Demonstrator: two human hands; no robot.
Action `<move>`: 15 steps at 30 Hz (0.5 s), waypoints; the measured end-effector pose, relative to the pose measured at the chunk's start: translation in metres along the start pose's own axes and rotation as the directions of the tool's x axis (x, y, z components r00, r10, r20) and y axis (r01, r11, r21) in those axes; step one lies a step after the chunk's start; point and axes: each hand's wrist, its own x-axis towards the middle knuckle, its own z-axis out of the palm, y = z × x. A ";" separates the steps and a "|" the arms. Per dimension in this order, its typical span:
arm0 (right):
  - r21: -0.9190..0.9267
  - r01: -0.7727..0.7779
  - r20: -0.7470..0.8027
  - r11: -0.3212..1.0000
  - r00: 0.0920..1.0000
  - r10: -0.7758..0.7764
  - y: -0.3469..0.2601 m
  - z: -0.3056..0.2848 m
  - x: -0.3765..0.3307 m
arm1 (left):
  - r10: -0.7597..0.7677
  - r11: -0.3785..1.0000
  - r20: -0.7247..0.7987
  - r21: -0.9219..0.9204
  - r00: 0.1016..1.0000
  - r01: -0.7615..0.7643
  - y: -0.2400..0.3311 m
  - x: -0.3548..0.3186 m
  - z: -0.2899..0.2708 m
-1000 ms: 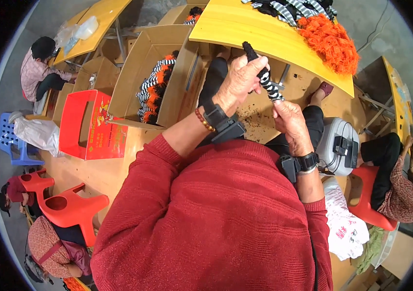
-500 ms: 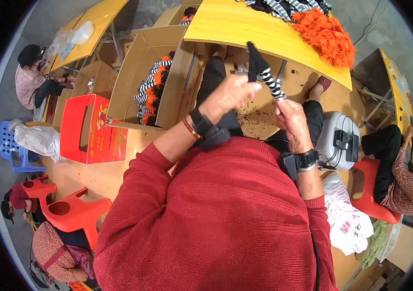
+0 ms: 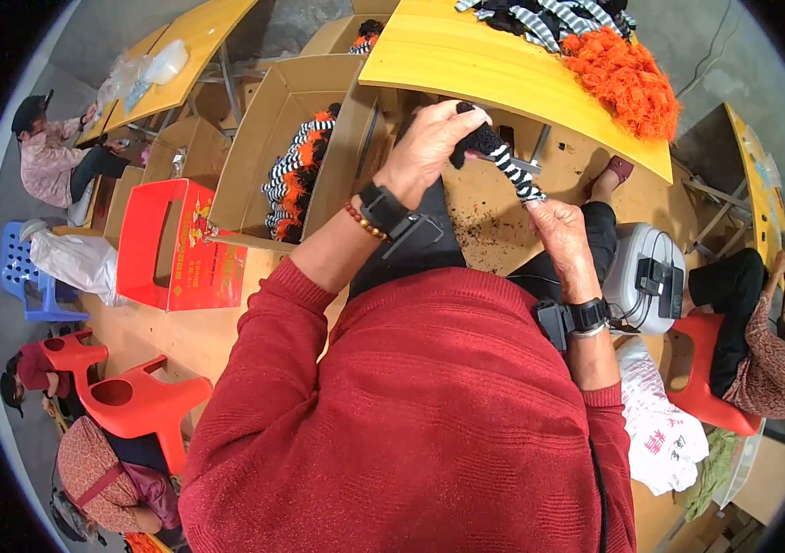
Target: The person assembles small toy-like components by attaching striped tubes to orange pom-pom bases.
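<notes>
Striped knit piece point(image 3: 507, 166) now hangs stretched lower between both hands, left hand point(image 3: 429, 147) gripping its black end, right hand point(image 3: 560, 230) pinching the other.

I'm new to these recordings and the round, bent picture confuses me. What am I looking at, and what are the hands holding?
No machine here: a person wears a wide fisheye camera on the head, looking down, so straight edges bend. The red sweater is theirs. Their left hand grips the black end of a knitted piece with black-and-white stripes; the right hand pinches its lower end. Ahead stands a yellow table with orange fluff, and a cardboard box of striped knitwear sits to the left. Other people sit around the edges.
</notes>
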 end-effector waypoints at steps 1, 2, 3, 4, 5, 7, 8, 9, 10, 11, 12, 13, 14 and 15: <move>-0.042 0.023 -0.002 0.999 1.000 -0.023 -0.001 0.000 0.000 | 0.003 1.000 -0.001 0.001 1.000 -0.003 -0.003 0.001 0.002; -0.084 0.042 -0.008 0.996 0.999 -0.043 -0.001 -0.001 0.000 | -0.026 0.999 -0.050 -0.029 0.998 0.024 -0.004 0.001 0.006; -0.084 0.043 -0.013 0.996 0.999 -0.044 -0.002 -0.002 0.000 | -0.056 0.997 -0.099 -0.059 0.994 0.050 -0.006 0.002 0.010; -0.180 0.079 -0.047 0.980 0.995 -0.089 -0.002 -0.003 0.000 | -0.051 0.997 -0.152 -0.070 0.987 0.041 -0.006 0.004 0.014; -0.274 0.113 -0.073 0.955 0.988 -0.138 -0.004 -0.003 -0.001 | -0.048 0.997 -0.150 -0.068 0.987 0.038 -0.006 0.004 0.014; -0.364 0.147 -0.086 0.920 0.978 -0.191 -0.013 -0.004 -0.002 | -0.080 0.996 -0.213 -0.044 0.974 0.072 -0.004 0.005 0.015; -0.454 0.170 -0.101 0.875 0.966 -0.240 -0.016 -0.005 -0.003 | -0.077 0.997 -0.205 -0.042 0.976 0.070 -0.006 0.005 0.020; -0.454 0.171 -0.108 0.875 0.964 -0.244 -0.014 -0.003 -0.001 | -0.114 0.991 -0.213 -0.092 0.970 0.096 -0.009 0.004 0.026; -0.187 0.100 -0.080 0.977 0.990 -0.117 -0.010 0.002 0.004 | -0.150 0.983 -0.218 -0.141 0.964 0.121 -0.013 0.002 0.033; 0.089 0.011 -0.016 0.996 1.000 -0.009 -0.011 0.006 0.011 | -0.131 0.985 -0.251 -0.144 0.959 0.097 -0.017 0.004 0.040; 0.199 -0.206 0.064 0.958 0.978 0.197 -0.017 0.008 0.007 | -0.127 0.989 -0.215 -0.104 0.968 0.107 -0.019 0.006 0.038; 0.270 -0.244 0.121 0.931 0.968 0.219 -0.012 0.010 0.006 | -0.124 0.991 -0.179 -0.063 0.976 0.115 -0.019 0.008 0.035; 0.286 -0.290 0.168 0.913 0.954 0.250 -0.012 0.008 0.004 | -0.153 0.987 -0.149 -0.079 0.977 0.143 -0.016 0.003 0.034; 0.300 -0.336 0.214 0.893 0.936 0.280 -0.011 0.006 0.002 | -0.150 0.987 -0.144 -0.077 0.978 0.140 -0.013 0.003 0.031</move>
